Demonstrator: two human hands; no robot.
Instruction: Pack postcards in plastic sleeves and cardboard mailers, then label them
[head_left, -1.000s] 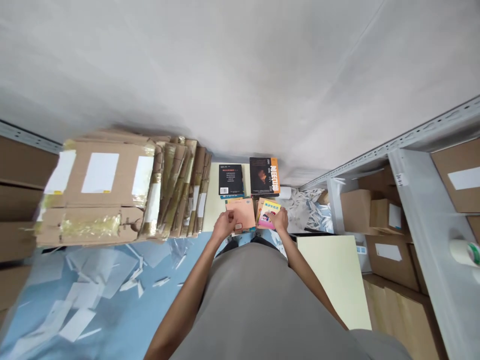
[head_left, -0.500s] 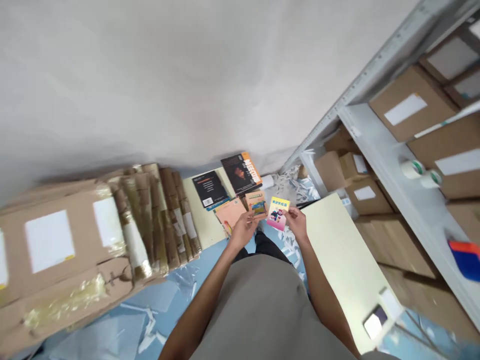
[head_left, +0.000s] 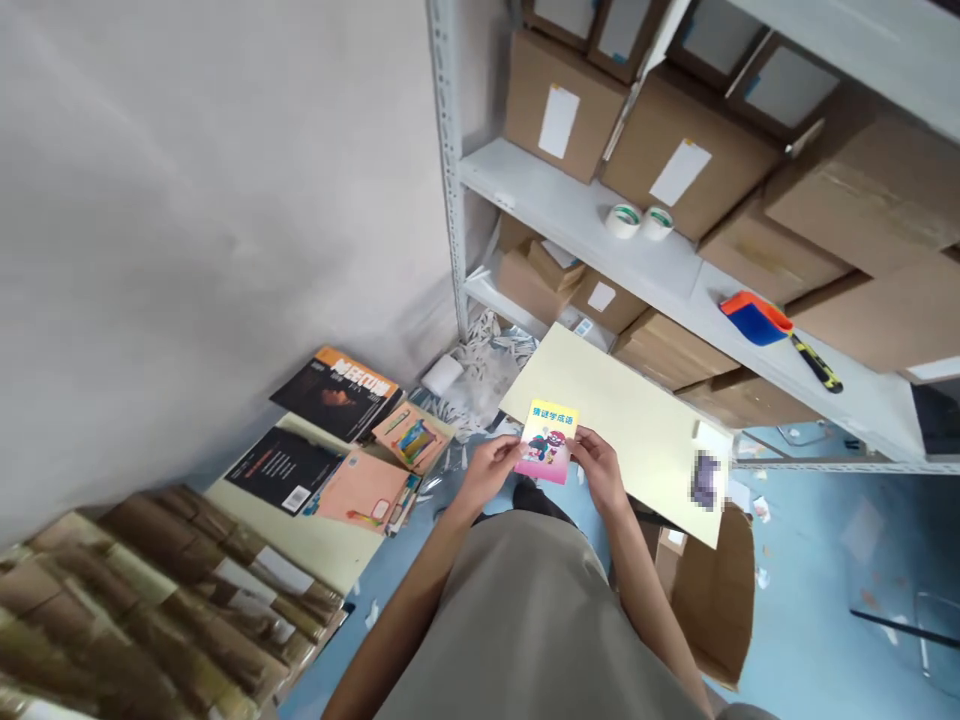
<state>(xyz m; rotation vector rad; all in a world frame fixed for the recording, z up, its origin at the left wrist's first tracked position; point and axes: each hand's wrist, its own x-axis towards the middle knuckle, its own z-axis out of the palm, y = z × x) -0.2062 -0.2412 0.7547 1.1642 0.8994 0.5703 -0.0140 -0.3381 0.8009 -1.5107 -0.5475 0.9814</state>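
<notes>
A small yellow and pink booklet with cartoon figures and Chinese lettering is held upright before me. My left hand pinches its left edge, and my right hand grips the right edge. To the left, a pale table carries a black magazine with an orange band, a black-backed book and a stack of peach-covered booklets. Another peach booklet with a picture lies beside that stack. The booklet in my hands overlaps the near corner of a second pale table in this view.
Metal shelving holds cardboard boxes, tape rolls and a red and blue dustpan with brush. Flattened cartons stand at lower left. Paper scraps litter the floor corner. An open carton sits under the right table.
My view has turned right, toward the shelving. My left hand has left the peach booklet on the left table and now holds the yellow and pink booklet together with my right hand.
</notes>
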